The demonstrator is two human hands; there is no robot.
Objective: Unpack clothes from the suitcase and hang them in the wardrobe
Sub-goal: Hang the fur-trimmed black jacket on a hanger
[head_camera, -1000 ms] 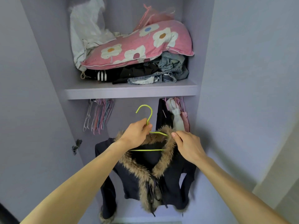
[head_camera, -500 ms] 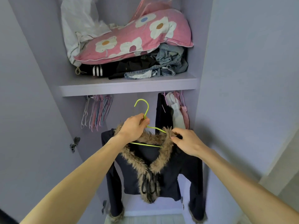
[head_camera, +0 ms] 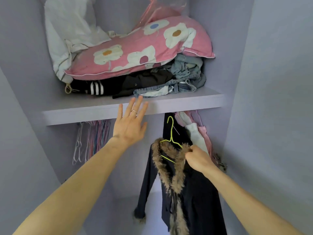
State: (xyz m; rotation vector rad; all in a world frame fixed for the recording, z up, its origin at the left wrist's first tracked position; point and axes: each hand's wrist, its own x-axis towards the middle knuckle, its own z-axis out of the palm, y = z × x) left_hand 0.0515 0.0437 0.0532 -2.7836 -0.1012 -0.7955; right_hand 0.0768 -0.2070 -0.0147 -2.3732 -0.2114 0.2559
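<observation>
Fur-collared jacket [head_camera: 199, 209] is held up lower centre-right, collar pinched by right hand [head_camera: 198, 161]. Hook of green hanger [head_camera: 171, 139] is pointed straight up, just under edge of shelf [head_camera: 186, 102]; rail hidden behind it. Left hand [head_camera: 129, 126] is spread flat, empty, mid-frame, farther off. Hook-up prob. falls to right.

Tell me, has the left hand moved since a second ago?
Yes. The left hand has let go of the green hanger and risen, fingers spread, to the shelf edge, which it was well below before.
</observation>
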